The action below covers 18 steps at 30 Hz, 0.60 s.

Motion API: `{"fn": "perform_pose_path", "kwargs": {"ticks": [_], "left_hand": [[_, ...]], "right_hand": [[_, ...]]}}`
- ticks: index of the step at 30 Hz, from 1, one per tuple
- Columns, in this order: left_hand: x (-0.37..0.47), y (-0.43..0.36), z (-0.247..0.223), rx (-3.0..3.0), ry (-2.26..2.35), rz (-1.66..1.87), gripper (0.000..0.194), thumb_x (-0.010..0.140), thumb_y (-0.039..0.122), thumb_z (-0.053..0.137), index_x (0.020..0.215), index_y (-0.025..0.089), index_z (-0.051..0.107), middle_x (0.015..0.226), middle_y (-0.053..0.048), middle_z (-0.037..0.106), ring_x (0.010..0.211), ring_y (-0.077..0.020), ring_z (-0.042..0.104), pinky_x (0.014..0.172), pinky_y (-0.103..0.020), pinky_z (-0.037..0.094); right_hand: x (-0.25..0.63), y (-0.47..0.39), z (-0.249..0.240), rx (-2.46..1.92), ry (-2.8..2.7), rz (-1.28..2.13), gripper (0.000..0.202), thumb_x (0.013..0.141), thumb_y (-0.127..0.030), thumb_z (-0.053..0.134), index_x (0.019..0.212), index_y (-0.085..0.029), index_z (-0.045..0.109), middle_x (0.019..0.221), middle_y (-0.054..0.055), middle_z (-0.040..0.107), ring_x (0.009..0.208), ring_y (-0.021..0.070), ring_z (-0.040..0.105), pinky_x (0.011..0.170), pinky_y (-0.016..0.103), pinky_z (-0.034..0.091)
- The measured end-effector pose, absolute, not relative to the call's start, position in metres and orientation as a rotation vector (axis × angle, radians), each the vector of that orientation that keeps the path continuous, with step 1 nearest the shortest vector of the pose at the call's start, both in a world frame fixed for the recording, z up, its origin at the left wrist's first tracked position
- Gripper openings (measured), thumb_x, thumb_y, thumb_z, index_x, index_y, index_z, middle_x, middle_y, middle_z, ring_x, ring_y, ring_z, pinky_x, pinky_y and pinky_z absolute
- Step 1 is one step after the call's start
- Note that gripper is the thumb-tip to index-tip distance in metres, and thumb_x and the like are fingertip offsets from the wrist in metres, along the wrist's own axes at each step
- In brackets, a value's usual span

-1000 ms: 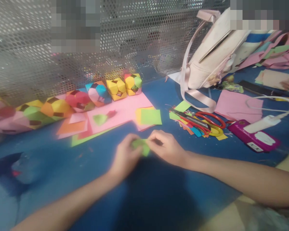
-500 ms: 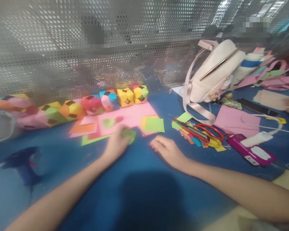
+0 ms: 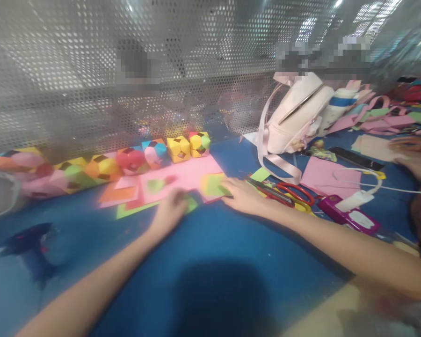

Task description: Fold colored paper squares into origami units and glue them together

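Left hand [image 3: 170, 209] low over the middle of the blue tabletop [image 3: 150, 281], curled in and pretty smeared by motion, with a small green paper piece [image 3: 192, 205] poking out past the fingers. Held, by the look of it — can't tell if touching the table or just above. Right behind, a big pink paper sheet [image 3: 199, 168] with a blurry light green scrap [image 3: 155, 186] on top, and orange paper [image 3: 114, 193] at the left end.

Right hand [image 3: 243, 195] at the light green paper square [image 3: 214, 185], half open, thumb and fingers apart, fingertips by the right edge of the square. Too soft a shot to call an actual pinch. Yellow paper [image 3: 205, 185] peeking out along the left side of that square.

Just past the right wrist, red-handled scissors [image 3: 279, 193], then a purple device [image 3: 351, 215] with a white cable. Further back, a pale pink backpack [image 3: 296, 114] leaning by the perforated metal panel [image 3: 196, 56], and along the foot of that panel a row of folded-paper balls [image 3: 131, 160]. Far right — another person's hand [image 3: 412, 143] on pale paper.
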<state>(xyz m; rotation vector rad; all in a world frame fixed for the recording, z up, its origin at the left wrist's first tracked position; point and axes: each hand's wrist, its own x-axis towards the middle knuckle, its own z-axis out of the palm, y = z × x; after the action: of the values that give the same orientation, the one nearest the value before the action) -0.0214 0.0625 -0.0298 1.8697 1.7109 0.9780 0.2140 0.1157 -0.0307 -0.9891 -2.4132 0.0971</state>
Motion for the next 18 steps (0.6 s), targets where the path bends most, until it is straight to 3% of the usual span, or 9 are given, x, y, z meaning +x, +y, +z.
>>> {"fn": "perform_pose_path", "kwargs": {"ticks": [3,8,18], "left_hand": [[-0.022,0.062,-0.029,1.869,1.72,1.002,0.02,0.075,0.019,0.046,0.093,0.016,0.055,0.073,0.002,0.055,0.058,-0.0112,0.05,0.056,-0.023,0.042],[-0.022,0.06,-0.027,1.886,1.746,1.063,0.014,0.076,0.019,0.046,0.088,0.017,0.054,0.068,0.003,0.053,0.06,-0.0124,0.05,0.058,-0.024,0.043],[-0.022,0.058,-0.028,2.035,1.739,1.196,0.011,0.08,0.019,0.048,0.091,0.018,0.052,0.1,-0.007,0.054,0.097,-0.02,0.053,0.077,-0.033,0.046]], "right_hand": [[0.213,0.125,-0.038,-0.989,-2.421,0.074,0.013,0.082,-0.018,0.055,0.09,-0.015,0.065,0.094,0.01,0.067,0.087,0.0224,0.06,0.078,0.038,0.046],[0.209,0.127,-0.045,-0.98,-2.367,0.043,0.025,0.09,-0.018,0.043,0.081,-0.015,0.066,0.085,0.01,0.069,0.08,0.0199,0.06,0.074,0.034,0.045],[0.21,0.124,-0.044,-0.894,-2.309,0.036,0.035,0.094,-0.022,0.036,0.074,-0.016,0.064,0.078,0.008,0.068,0.076,0.018,0.06,0.07,0.03,0.043]]}}
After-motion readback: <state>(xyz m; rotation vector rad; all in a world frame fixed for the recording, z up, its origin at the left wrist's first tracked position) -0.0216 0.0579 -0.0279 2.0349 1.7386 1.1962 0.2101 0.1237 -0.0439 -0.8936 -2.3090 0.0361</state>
